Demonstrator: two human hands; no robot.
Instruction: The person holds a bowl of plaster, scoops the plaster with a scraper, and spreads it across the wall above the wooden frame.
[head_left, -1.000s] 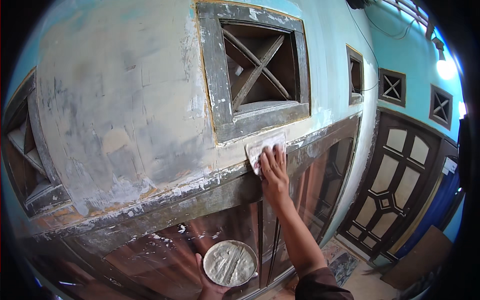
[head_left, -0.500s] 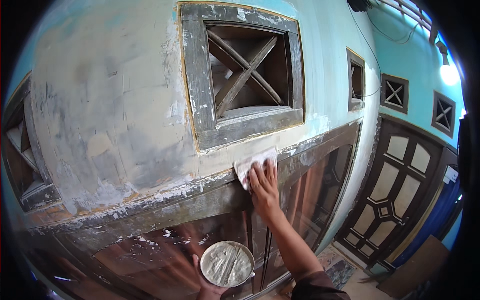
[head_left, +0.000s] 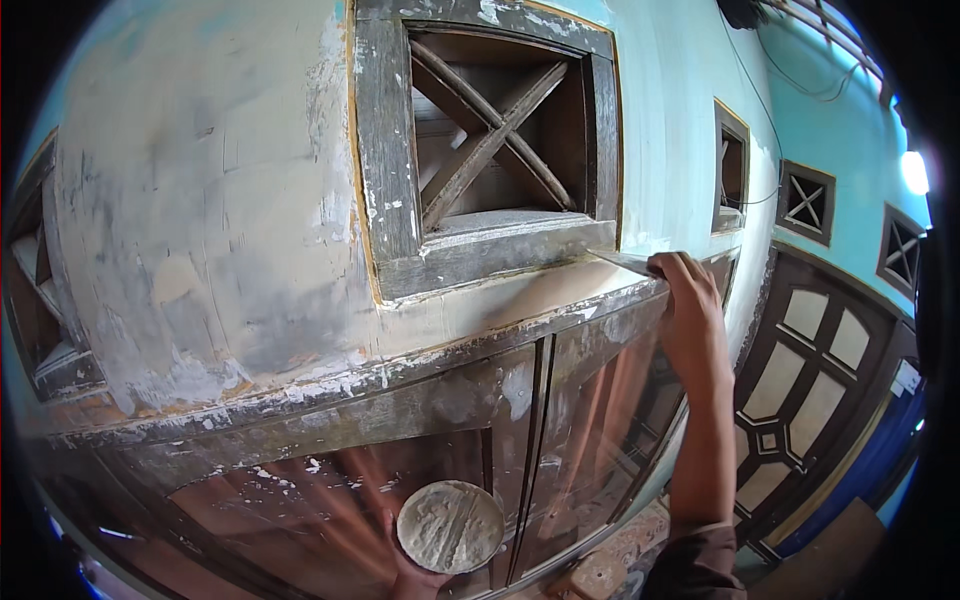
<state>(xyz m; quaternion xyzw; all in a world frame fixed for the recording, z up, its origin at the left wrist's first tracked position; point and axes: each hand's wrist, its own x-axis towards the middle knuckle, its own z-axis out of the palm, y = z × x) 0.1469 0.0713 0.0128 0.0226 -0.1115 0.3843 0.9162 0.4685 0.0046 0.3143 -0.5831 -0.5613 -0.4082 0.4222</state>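
From where I watch, the thin flat blade [head_left: 622,263] sits just under the lower right corner of the vent frame [head_left: 410,275], seen nearly edge-on; I cannot tell how much of it touches the wall [head_left: 215,190]. My right hand [head_left: 692,295] has its fingers curled together and clamped on the blade's outer end. Low down, my left hand [head_left: 412,572] grips a round bowl [head_left: 450,527] of greyish paste, thumb at the bowl's left edge, the other fingers hidden behind it. The bowl looks well filled, so I judge there is plenty of paste to spread. The pale strip [head_left: 440,315] along the frame's bottom edge looks fairly smooth and covered. Left of the frame, the wall is broadly coated but patchy, grey showing through. I would count as unfinished the ragged white line along the top edge of the dark window beam [head_left: 380,420], roughest toward its left end.
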